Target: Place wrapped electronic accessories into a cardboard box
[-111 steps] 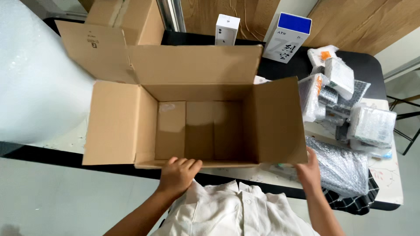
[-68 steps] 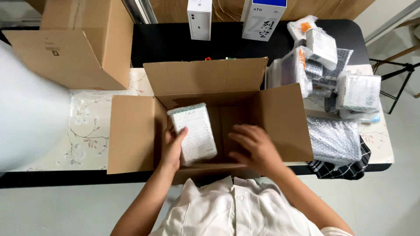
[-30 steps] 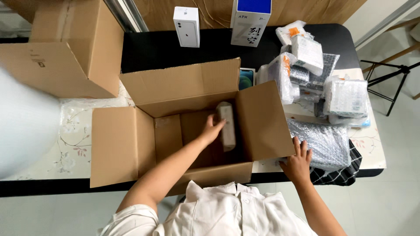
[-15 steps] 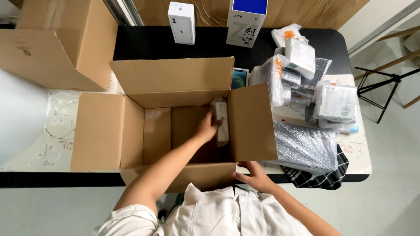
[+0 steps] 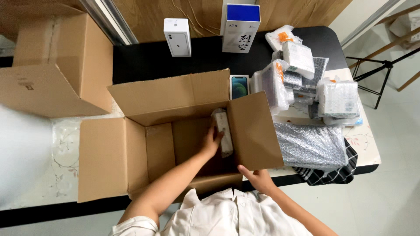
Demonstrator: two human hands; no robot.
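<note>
An open cardboard box (image 5: 109,157) stands on the table in front of me with its flaps spread. My left hand (image 5: 213,140) reaches inside it and presses a bubble-wrapped white package (image 5: 223,130) upright against the box's right inner wall. My right hand (image 5: 258,178) rests on the box's near right corner, under the right flap (image 5: 256,131), fingers spread and holding nothing.
A second cardboard box (image 5: 52,65) lies on its side at the back left. Two upright product boxes (image 5: 177,37) (image 5: 239,27) stand at the back. Several bubble-wrapped packages (image 5: 302,74) and a bubble-wrap sheet (image 5: 313,146) are piled to the right. A white roll (image 5: 19,153) fills the left edge.
My left hand carried the wrapped package from the box's left side to its right inner wall and stood it on edge. My right hand moved from the table's right side to the box's near corner.
</note>
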